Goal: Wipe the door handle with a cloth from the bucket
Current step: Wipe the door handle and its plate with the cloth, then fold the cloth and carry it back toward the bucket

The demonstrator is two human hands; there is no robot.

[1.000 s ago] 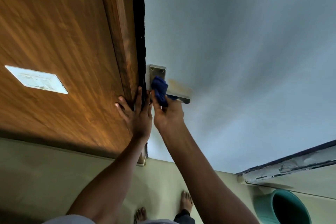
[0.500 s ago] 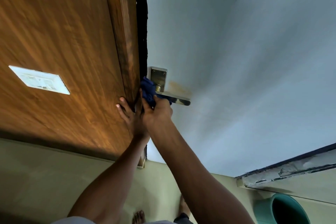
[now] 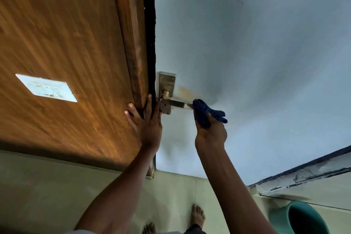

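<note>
A silver lever door handle [image 3: 177, 103] on a metal backplate [image 3: 167, 83] sits on the pale grey door [image 3: 247, 53]. My right hand [image 3: 211, 133] grips a bunched dark blue cloth [image 3: 206, 114], which covers the free end of the lever. My left hand [image 3: 147, 121] lies flat with fingers spread against the door's edge and the brown wooden frame [image 3: 131, 43], just left of the backplate. The teal bucket [image 3: 298, 218] stands on the floor at the lower right.
A white switch plate [image 3: 46, 87] is set in the brown wooden panel at left. A rusty stain marks the door beside the handle. My bare feet [image 3: 197, 214] stand on the pale tiled floor. A worn white threshold ledge [image 3: 303, 175] runs at the right.
My right hand has slid the cloth rightward along the lever, from the backplate end to its tip. The lever's inner part and backplate now show. My left hand stays on the door edge.
</note>
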